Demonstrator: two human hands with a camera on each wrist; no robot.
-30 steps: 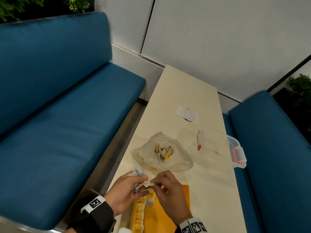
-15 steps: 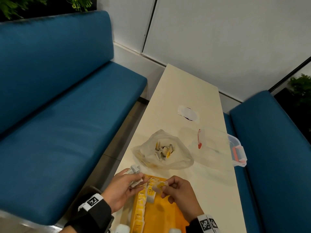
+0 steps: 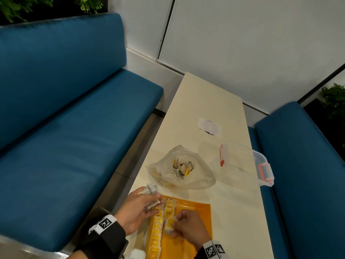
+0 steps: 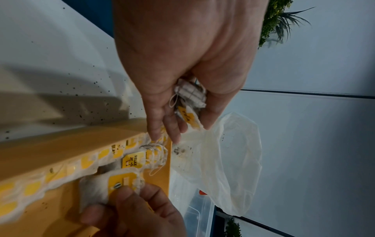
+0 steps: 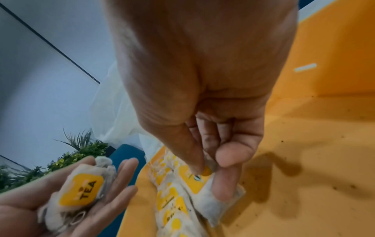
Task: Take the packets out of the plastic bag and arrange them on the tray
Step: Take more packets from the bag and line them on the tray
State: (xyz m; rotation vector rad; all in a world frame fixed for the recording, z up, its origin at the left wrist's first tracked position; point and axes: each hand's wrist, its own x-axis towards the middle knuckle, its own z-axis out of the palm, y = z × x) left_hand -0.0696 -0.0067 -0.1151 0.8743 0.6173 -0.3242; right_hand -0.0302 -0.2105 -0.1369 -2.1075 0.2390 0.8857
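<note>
Head view: tray [image 3: 196, 208] bare right of packets [image 3: 158, 227].

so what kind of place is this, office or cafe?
Probably a cafe or canteen booth, though I can't be sure: blue padded benches face each other across a narrow cream table, with plain white wall panels and greenery behind.

left hand [image 3: 137, 210] cupped, right hand [image 3: 188, 228] fingers pinched

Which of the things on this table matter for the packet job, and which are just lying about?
Job:
- plastic bag
- orange tray
- row of packets
- packet in right hand
- packets in left hand

Lying about:
- clear lidded box
- white paper
- blue benches
</note>
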